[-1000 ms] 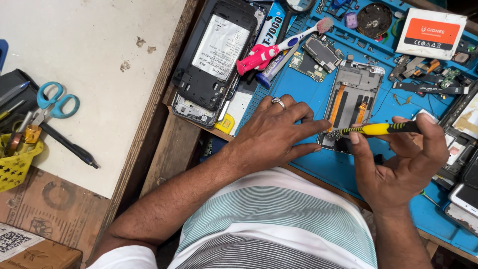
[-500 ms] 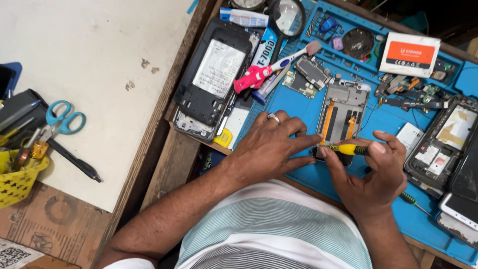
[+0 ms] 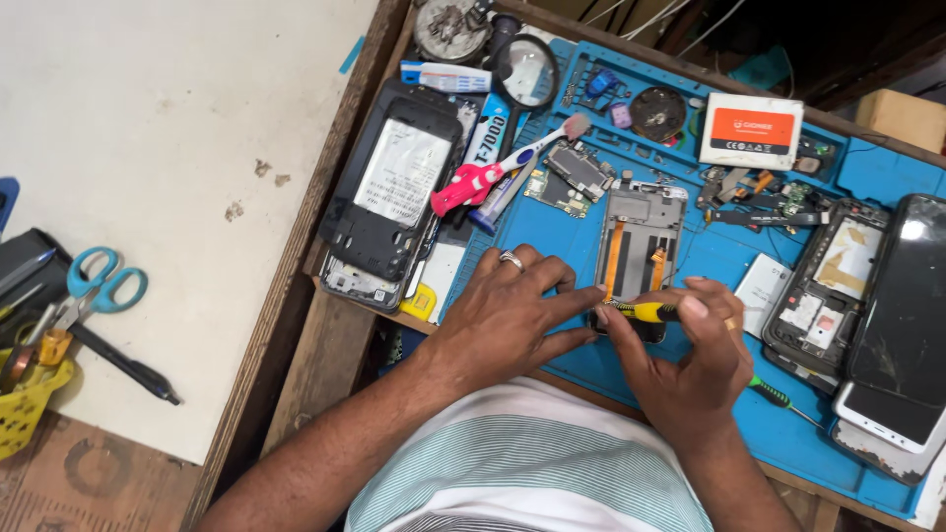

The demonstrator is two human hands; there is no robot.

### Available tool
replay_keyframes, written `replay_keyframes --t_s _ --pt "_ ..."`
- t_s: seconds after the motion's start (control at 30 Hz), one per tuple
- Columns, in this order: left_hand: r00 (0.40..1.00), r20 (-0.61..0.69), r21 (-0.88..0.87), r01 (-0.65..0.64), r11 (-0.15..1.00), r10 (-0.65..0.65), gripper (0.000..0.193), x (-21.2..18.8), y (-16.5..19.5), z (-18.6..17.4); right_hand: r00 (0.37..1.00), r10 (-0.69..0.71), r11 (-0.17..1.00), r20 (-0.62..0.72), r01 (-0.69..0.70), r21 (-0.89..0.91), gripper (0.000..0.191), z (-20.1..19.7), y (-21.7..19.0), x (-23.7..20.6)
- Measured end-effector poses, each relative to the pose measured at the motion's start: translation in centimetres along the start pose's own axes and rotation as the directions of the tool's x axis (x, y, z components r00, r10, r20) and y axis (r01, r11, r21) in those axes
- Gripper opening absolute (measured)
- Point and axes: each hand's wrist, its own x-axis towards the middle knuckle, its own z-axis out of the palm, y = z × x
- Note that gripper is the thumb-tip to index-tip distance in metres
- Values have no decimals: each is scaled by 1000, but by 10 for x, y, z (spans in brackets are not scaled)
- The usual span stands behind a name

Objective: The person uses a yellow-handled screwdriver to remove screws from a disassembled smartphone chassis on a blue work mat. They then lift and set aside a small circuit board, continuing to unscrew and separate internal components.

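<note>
An opened phone frame (image 3: 641, 236) with orange flex strips lies on the blue repair mat (image 3: 552, 232). My left hand (image 3: 507, 315), a ring on one finger, rests flat on the mat with its fingertips touching the frame's lower left corner. My right hand (image 3: 690, 360) pinches a small yellow-handled screwdriver (image 3: 641, 311), which lies almost level with its tip pointing left at the frame's bottom edge. The lowest part of the frame is hidden behind both hands.
A pink and white toothbrush (image 3: 498, 169), a glue tube (image 3: 488, 148), a black phone back (image 3: 394, 187), a magnifier (image 3: 529, 72), circuit boards (image 3: 576, 169), an orange-labelled battery (image 3: 751, 130) and more phones (image 3: 892, 325) crowd the mat. Blue scissors (image 3: 99, 286) and pens (image 3: 123, 366) lie on the white board at left.
My right hand has closed in toward the phone frame, and the screwdriver tip now meets its bottom edge. The left hand stays planted. The camera view has shifted slightly.
</note>
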Motion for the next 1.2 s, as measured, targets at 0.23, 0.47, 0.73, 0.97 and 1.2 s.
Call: replay_keyframes --t_s 0.23,0.47,0.73,0.97,1.2 --pt "1000 3 31 0 1000 0 38 5 7 0 997 -66 995 48 62 75 78 -5 0 2" --pt "1000 17 26 4 1000 -5 42 5 7 1 999 -29 999 -16 29 -18 82 -6 1 5" --pt "1000 -7 19 3 1000 -2 38 8 6 0 998 -67 995 8 66 77 77 -3 0 9" --pt "1000 -11 -22 1 1000 -1 39 13 13 2 996 -74 994 51 70 90 76 -16 2 11" --pt "1000 -15 -35 4 999 -5 40 10 12 -2 1000 27 998 1 -27 52 81 -13 8 7"
